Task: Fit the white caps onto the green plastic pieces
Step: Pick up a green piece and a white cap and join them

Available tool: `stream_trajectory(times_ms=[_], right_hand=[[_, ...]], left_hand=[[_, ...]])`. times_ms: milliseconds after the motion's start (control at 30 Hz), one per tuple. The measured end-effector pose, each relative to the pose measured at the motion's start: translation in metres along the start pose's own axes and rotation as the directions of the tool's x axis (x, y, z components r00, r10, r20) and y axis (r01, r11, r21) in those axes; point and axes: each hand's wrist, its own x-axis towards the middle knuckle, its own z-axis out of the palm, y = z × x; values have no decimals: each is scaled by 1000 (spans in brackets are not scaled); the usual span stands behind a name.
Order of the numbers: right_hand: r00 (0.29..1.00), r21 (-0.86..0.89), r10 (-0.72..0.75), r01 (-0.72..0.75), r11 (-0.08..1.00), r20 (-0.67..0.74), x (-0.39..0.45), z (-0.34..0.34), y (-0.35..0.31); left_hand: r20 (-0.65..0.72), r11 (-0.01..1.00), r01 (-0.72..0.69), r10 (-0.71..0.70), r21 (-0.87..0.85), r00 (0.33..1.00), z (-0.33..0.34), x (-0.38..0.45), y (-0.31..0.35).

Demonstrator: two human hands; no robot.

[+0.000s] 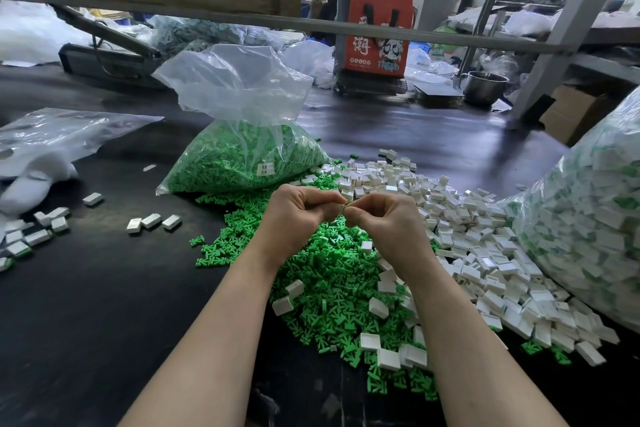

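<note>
Both forearms come up from the near edge of the table (104, 322), meeting over the middle so the pieces sit right under my eyes. Left hand (298, 215) has fingers curled, pinching a small part at the fingertips; right hand (384, 222) is curled the same way, pinching from the other side. Between them a tiny part (343, 207) shows, pale with a hint of green, too small to say if cap and piece are already joined. Judging by the grip, I'm pressing a cap onto a green piece, thumbs doing the pushing.

Green pieces (332, 291) lie in a loose heap directly under my hands, near the near edge, so either hand can grab one fast. White caps (485, 253) are heaped just right of them, the two piles touching and mixing at the seam. An open clear bag of green pieces (242, 159) sits behind the heap, toward the table's middle, as refill. A big bag at the right edge (588, 218) holds white-and-green parts, likely finished ones. More capped pieces (41, 229) are scattered toward the left edge, well apart from the heaps. Another person works at the far side.
</note>
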Motion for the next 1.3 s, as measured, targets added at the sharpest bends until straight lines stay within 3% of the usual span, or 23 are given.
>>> stream_trajectory(times_ms=[333,567,800,1033,1167,1300], right_hand=[[997,-114,-77,78,990,12,0,0,0],[998,130,-57,60,990,-32,-1,2,-3],[999,271,-36,44,962,-33,-3,3,-2],[996,398,91,-88,913,12,0,2,1],[984,469,158,-176,866,77,2,2,-2],[960,337,230,-272,901,160,4,1,-5]], left_hand=[[35,999,-10,8,46,999,-1,0,-2],[-34,995,-58,55,-83,998,4,-1,3],[-42,982,-7,-1,-190,999,4,0,1],[108,995,26,-15,-94,994,-2,2,5],[15,999,18,-18,-30,1000,2,2,6],[-28,998,21,-23,-66,999,4,2,8]])
